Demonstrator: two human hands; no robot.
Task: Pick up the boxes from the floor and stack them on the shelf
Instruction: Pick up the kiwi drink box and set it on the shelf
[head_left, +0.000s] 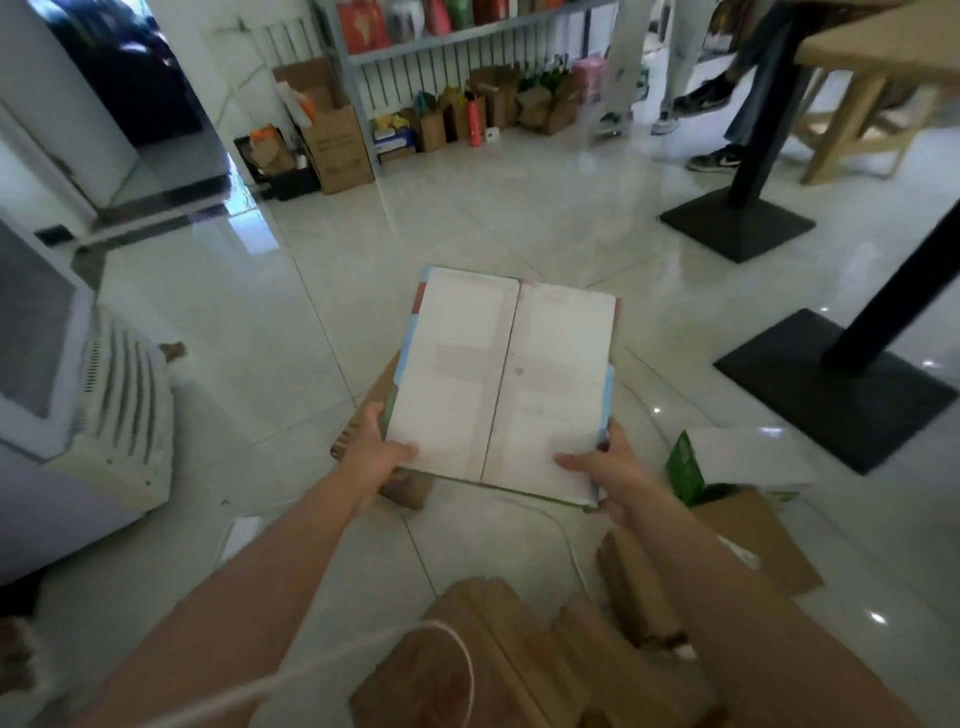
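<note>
**A:** so how far along is this one?

**B:** Early to middle, I'd say. One flat white-topped box (501, 384) is up off the floor (260, 338), held in both hands. The left hand (376, 452) grips its near left corner and the right hand (608, 467) its near right corner. Thumbs lie on top and the fingers (375, 415) wrap round the edges. Both hands are clamped on that box, with nothing else in them.

**A:** and the shelf?

**B:** The shelf (467, 39) is well beyond the box, over by the far wall. So this one's picked up but not stacked yet. That end of the view is blurry and crowded with bags and packets, so I can't tell whether any boxes from the pile are already up there.

**A:** what's left then?

**B:** Plenty lol. Just under the box's left corner a brown box (405, 491) sits on the floor. On the near side of the box there's a heap of brown boxes (493, 649). To the right of the box there's a green box (691, 467) with a flat cardboard sheet (753, 540) touching it. My guess: carry this one across, set it down, then come back for several more.
</note>
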